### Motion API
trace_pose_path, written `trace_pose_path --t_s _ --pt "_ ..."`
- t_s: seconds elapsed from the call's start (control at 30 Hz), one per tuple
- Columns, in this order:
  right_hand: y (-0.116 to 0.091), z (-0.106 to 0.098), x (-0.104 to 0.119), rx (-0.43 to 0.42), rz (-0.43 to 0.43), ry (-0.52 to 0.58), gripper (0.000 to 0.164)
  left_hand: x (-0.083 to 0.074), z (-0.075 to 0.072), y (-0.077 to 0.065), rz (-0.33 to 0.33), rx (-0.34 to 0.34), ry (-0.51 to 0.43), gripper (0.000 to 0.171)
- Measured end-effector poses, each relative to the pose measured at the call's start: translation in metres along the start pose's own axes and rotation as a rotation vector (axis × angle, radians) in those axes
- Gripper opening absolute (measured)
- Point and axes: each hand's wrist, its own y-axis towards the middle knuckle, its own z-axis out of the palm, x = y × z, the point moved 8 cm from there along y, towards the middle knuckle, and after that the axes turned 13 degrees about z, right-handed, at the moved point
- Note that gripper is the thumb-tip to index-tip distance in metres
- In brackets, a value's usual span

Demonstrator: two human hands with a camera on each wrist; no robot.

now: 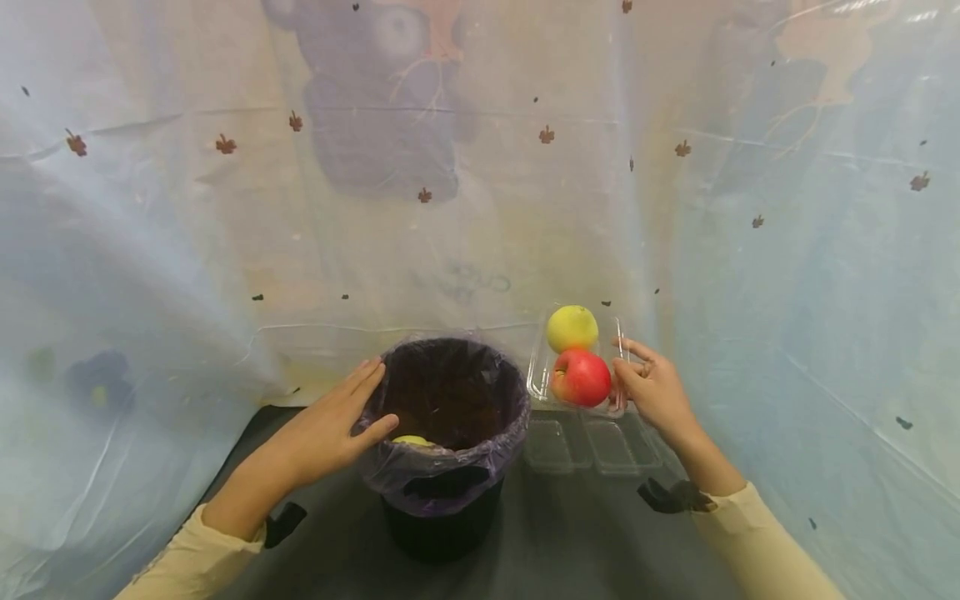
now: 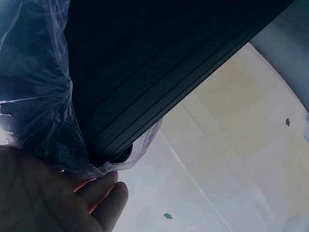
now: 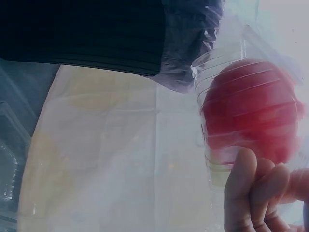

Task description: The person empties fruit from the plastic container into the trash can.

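Note:
My right hand (image 1: 662, 396) holds a clear plastic container (image 1: 534, 371) by its right side, raised beside the bin. In it lie a red apple (image 1: 582, 378) and a yellow-green apple (image 1: 572, 328). The right wrist view shows the red apple (image 3: 251, 106) through the container wall, my fingertips at its edge. My left hand (image 1: 318, 433) rests with fairly straight fingers on the left rim of a dark bin (image 1: 442, 529). A thin purple liner bag (image 1: 517, 417) folds over that rim. Inside the bin, near the front, a yellow piece (image 1: 412, 440) shows partly.
Another clear plastic container (image 1: 558, 446) with two compartments sits on the dark table (image 1: 570, 542), right of the bin. Behind the table hangs a pale plastic sheet (image 1: 480, 250) with leaf prints, and it runs along both sides too.

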Motion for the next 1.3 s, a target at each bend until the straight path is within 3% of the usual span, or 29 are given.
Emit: trace_pose_path --t_s 0.37,0.7,1.3 --pt "0.015 0.005 0.02 -0.035 -0.02 -0.087 0.043 0.001 0.0 -0.001 -0.004 0.001 -0.003 0.097" --pt "0.029 0.013 0.028 -0.036 -0.071 -0.089 0.044 0.0 0.0 -0.001 0.0 -0.001 0.001 0.096" --pt "0.04 0.028 0.055 -0.129 -0.239 -0.14 0.049 0.0 0.0 0.0 -0.001 -0.001 0.002 0.096"
